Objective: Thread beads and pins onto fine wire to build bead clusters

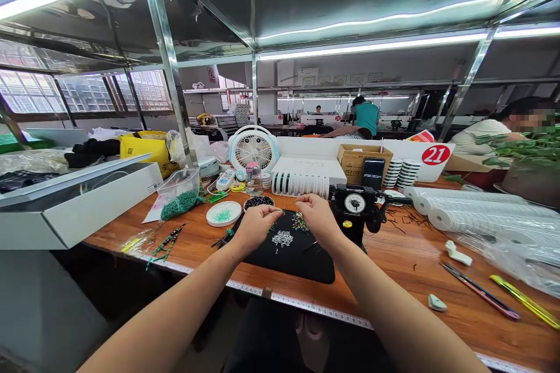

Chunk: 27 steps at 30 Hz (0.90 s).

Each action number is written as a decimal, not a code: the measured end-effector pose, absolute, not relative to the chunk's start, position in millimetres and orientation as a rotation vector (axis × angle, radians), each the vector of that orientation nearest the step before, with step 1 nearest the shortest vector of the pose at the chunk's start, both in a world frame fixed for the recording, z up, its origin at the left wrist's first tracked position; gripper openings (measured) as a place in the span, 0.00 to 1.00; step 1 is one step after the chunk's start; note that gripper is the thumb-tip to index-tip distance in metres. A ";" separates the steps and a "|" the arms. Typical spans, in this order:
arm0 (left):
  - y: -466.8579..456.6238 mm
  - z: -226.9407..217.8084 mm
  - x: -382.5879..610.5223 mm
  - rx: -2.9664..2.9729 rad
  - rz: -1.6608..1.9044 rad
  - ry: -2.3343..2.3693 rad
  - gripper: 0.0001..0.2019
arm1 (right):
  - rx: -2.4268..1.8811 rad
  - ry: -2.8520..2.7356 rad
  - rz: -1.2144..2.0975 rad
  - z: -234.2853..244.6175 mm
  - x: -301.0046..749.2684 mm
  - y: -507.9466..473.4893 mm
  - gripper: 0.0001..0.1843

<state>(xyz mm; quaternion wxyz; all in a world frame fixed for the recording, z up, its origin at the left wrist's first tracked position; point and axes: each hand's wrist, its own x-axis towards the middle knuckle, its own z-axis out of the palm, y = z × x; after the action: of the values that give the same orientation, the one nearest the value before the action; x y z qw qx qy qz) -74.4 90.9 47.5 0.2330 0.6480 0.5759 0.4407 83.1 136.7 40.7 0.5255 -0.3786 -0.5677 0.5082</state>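
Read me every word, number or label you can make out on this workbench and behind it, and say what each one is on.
"21": white numerals in a red oval on the white sign.
Too small to read: the red-ringed wall notice.
Too small to read: the markings on the dial of the black gauge.
Too small to read: the figures on the measuring tape fixed along the near edge.

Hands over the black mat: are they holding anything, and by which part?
Cannot be told. The left hand and right hand curl above the black fabric mat, a small multicoloured bead cluster between them; any grip is hidden.
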 end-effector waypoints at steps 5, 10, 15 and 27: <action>90.4 45.3 -81.3 1.679 1.272 1.556 0.13 | -0.940 -1.748 1.090 57.9 111.8 130.3 0.08; 87.0 36.9 -80.3 1.441 1.333 1.431 0.13 | -0.925 -2.195 0.916 58.9 125.8 118.8 0.16; 75.2 25.8 -69.1 1.201 1.330 1.179 0.13 | -0.985 -2.572 0.555 47.8 112.5 92.2 0.18; 56.9 19.9 -61.0 1.002 1.431 0.863 0.12 | -0.920 -2.482 0.294 61.5 105.3 97.2 0.20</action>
<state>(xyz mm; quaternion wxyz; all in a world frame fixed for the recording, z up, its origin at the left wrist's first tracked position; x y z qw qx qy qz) -61.0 56.9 19.9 0.5619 0.4254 0.3665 0.6074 105.3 97.2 61.5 0.2367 -0.3355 -0.9055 0.1072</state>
